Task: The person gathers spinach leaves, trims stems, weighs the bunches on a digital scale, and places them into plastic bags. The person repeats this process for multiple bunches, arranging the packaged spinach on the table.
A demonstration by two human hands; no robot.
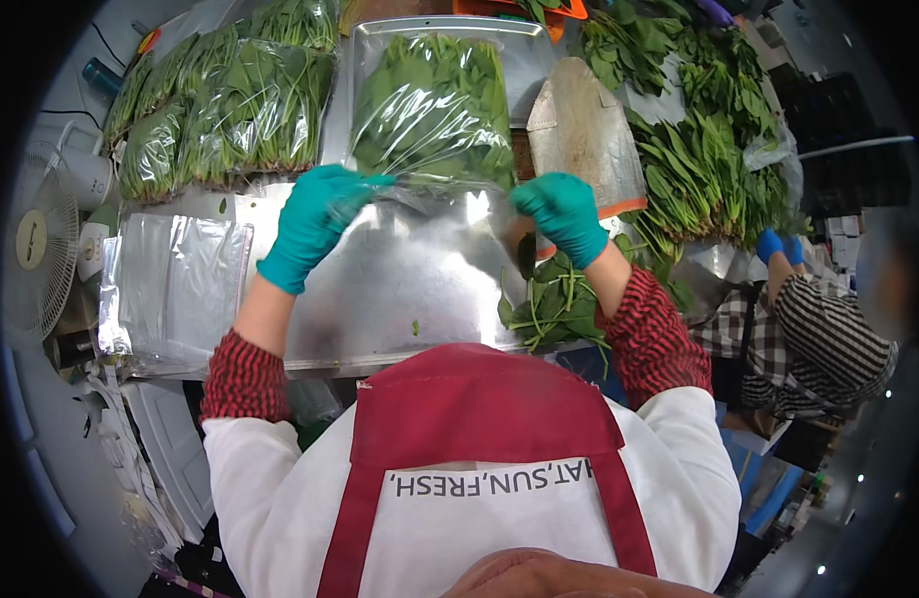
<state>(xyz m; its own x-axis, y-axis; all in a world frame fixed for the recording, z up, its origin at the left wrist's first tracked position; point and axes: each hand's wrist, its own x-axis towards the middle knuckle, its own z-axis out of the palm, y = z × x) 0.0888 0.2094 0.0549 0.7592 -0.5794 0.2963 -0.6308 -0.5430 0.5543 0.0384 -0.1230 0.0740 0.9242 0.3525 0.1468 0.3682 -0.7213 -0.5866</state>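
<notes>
A clear plastic bag (437, 112) packed with spinach lies on a metal tray (370, 28), its mouth end towards me. At the left corner of that mouth, my left hand (317, 220) in a teal glove pinches the film. My right hand (564, 217), gloved alike, has its fingers closed at the right corner; the film between them is thin and slightly blurred. Beneath both hands is a shiny metal tabletop (400, 284). Loose spinach leaves (564, 299) lie below my right wrist.
Filled spinach bags (258, 105) are stacked at the left, above flat empty plastic bags (183, 276). A fan (41, 239) stands at the left edge. Right of the tray lie a worn silvery sheet (586, 127) and heaped spinach (699, 172). A blue-gloved co-worker (811, 329) is at the right.
</notes>
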